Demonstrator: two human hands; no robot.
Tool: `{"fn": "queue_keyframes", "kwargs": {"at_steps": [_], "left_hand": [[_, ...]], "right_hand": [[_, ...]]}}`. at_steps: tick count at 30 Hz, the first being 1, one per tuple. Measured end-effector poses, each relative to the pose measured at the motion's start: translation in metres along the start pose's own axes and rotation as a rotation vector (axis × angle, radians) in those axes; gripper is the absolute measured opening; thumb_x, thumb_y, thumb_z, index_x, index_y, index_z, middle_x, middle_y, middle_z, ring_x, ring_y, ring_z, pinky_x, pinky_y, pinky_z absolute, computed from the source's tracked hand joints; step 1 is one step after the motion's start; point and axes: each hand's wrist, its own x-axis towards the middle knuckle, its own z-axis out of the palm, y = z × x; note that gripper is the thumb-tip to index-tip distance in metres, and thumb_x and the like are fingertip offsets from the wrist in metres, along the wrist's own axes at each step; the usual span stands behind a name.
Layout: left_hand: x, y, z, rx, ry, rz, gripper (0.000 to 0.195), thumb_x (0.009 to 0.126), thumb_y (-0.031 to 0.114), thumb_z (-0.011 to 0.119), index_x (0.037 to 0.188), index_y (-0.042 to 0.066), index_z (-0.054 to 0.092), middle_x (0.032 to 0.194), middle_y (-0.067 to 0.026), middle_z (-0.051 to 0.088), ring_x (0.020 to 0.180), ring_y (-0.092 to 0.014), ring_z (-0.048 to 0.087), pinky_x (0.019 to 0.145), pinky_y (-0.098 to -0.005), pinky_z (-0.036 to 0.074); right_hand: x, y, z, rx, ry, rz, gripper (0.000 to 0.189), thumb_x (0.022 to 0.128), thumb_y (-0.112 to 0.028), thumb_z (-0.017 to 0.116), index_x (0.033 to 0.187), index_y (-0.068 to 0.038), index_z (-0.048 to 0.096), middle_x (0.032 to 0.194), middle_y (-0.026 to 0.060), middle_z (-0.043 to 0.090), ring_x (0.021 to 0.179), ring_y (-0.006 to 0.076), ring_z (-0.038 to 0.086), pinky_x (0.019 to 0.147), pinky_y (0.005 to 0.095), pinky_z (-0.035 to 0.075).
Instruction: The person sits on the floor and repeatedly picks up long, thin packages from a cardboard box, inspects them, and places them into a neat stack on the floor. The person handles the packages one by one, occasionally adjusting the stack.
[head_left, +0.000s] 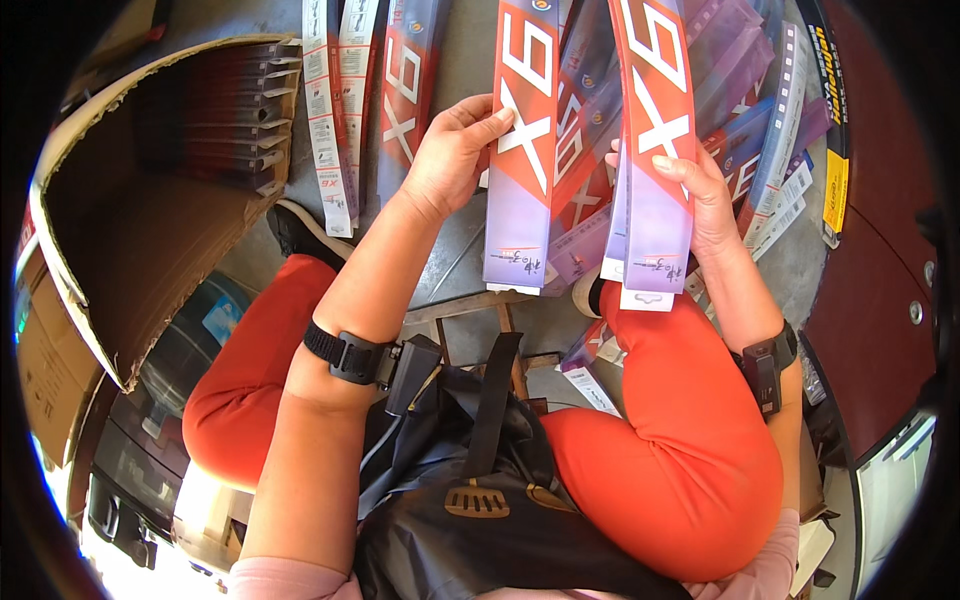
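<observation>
My left hand (457, 154) grips the left edge of a long flat retail package (523, 150), red and purple with large white lettering, its thumb lying on the front face. Two similar packages (656, 217), one partly behind the other, are pinched in my right hand (701, 187), thumb in front and fingers behind. The held packages hang side by side, apart, their lower ends towards me. Behind them many more such packages (750, 142) lie in a loose, overlapping heap. What is inside the packages cannot be told.
At the left an open cardboard box (217, 202) holds a stack of similar packages. Several long packages (326, 135) lie beyond my left hand. A wooden frame (465, 306) stands between my knees. A plastic water bottle (184, 337) lies by my left leg; a dark red panel (877, 315) borders the right.
</observation>
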Motion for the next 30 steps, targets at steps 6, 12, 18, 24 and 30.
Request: {"fn": "queue_keyframes", "kwargs": {"at_steps": [6, 12, 18, 24, 30], "left_hand": [[-0.003, -0.005, 0.006, -0.068, -0.033, -0.014, 0.033, 0.091, 0.013, 0.057, 0.119, -0.005, 0.053, 0.11, -0.0096, 0.063, 0.1, -0.016, 0.061, 0.09, -0.0283, 0.046], [0.0, -0.009, 0.015, -0.104, -0.029, -0.029, 0.036, 0.09, 0.013, 0.059, 0.12, -0.004, 0.051, 0.109, -0.0085, 0.063, 0.1, -0.016, 0.061, 0.089, -0.0275, 0.046], [0.004, -0.014, 0.011, 0.024, 0.069, 0.03, 0.035, 0.09, 0.012, 0.058, 0.12, -0.005, 0.05, 0.107, -0.0084, 0.062, 0.098, -0.015, 0.059, 0.087, -0.0281, 0.047], [0.023, -0.037, -0.04, 0.68, 0.384, 0.312, 0.035, 0.089, 0.009, 0.056, 0.121, -0.004, 0.049, 0.109, -0.0114, 0.061, 0.098, -0.017, 0.058, 0.085, -0.0297, 0.046], [0.033, -0.036, -0.067, 1.105, 0.519, 0.355, 0.03, 0.084, 0.01, 0.059, 0.111, -0.002, 0.055, 0.111, -0.0216, 0.055, 0.101, -0.036, 0.056, 0.088, -0.0423, 0.045]], "right_hand": [[-0.004, -0.003, 0.004, 0.036, 0.0, 0.018, 0.059, 0.074, -0.02, 0.063, 0.127, 0.002, 0.046, 0.112, 0.0198, 0.06, 0.103, 0.0317, 0.062, 0.089, 0.0384, 0.05], [-0.006, -0.006, 0.006, 0.104, -0.043, 0.032, 0.063, 0.073, -0.015, 0.066, 0.129, 0.0, 0.042, 0.112, 0.0155, 0.057, 0.103, 0.0292, 0.061, 0.092, 0.0422, 0.05], [-0.007, -0.008, 0.009, 0.055, -0.029, 0.016, 0.065, 0.071, -0.022, 0.065, 0.128, 0.002, 0.044, 0.111, 0.0169, 0.059, 0.103, 0.029, 0.061, 0.091, 0.0405, 0.049], [-0.009, -0.01, 0.005, 0.082, -0.044, 0.02, 0.06, 0.074, -0.016, 0.064, 0.128, 0.001, 0.044, 0.108, 0.0163, 0.06, 0.1, 0.0291, 0.062, 0.089, 0.0393, 0.049], [-0.009, -0.005, -0.002, 0.054, -0.014, 0.038, 0.057, 0.075, -0.016, 0.062, 0.126, 0.002, 0.045, 0.109, 0.0167, 0.059, 0.101, 0.0285, 0.062, 0.089, 0.038, 0.049]]}}
